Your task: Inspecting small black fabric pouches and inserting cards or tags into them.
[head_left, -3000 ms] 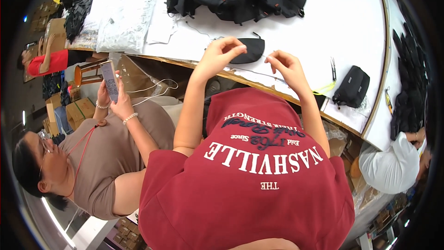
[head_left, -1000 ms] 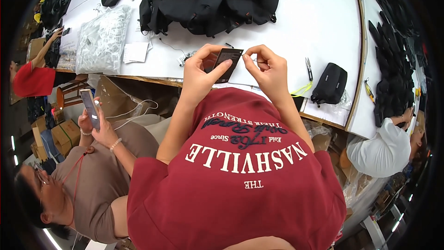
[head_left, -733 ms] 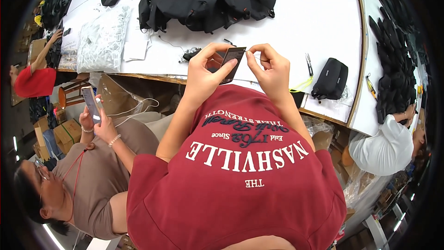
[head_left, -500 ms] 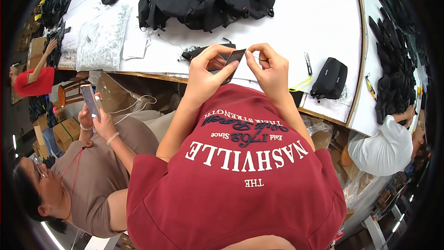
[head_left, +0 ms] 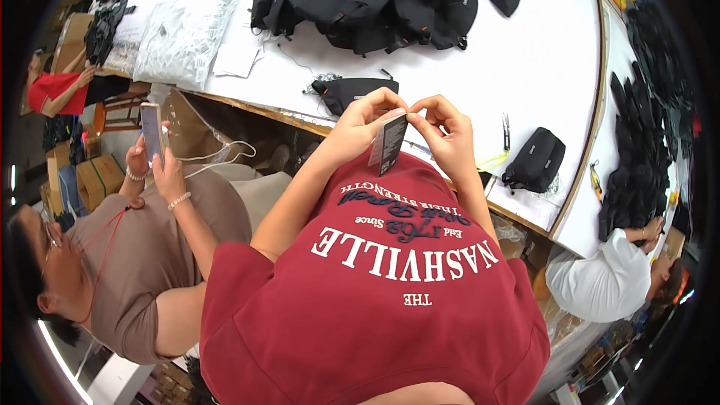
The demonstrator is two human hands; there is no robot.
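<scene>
My left hand [head_left: 360,129] pinches a dark hang tag [head_left: 388,144] by its upper edge, and the tag hangs down with pale print facing me. Beside it, my right hand [head_left: 448,135] has thumb and forefinger pressed together at the tag's top corner. Anything between those fingertips is too small to make out. Just beyond my hands a black pouch [head_left: 345,92] lies on the white table [head_left: 442,67], with tangled thin strings at its left end. Right of my right hand lie a pair of thread snips [head_left: 506,132] and a filled-out black pouch [head_left: 534,159].
A heap of black bags [head_left: 367,7] covers the far middle of the table. A clear bag of white pieces [head_left: 184,37] sits at the left, near white papers [head_left: 238,58]. A person with a phone [head_left: 153,131] is close on my left; another in white [head_left: 600,274] works at right.
My hands have moved slightly nearer my body, and the tag now hangs upright below the fingertips with its printed face showing. The view has shifted, revealing more of the pouch beyond.
</scene>
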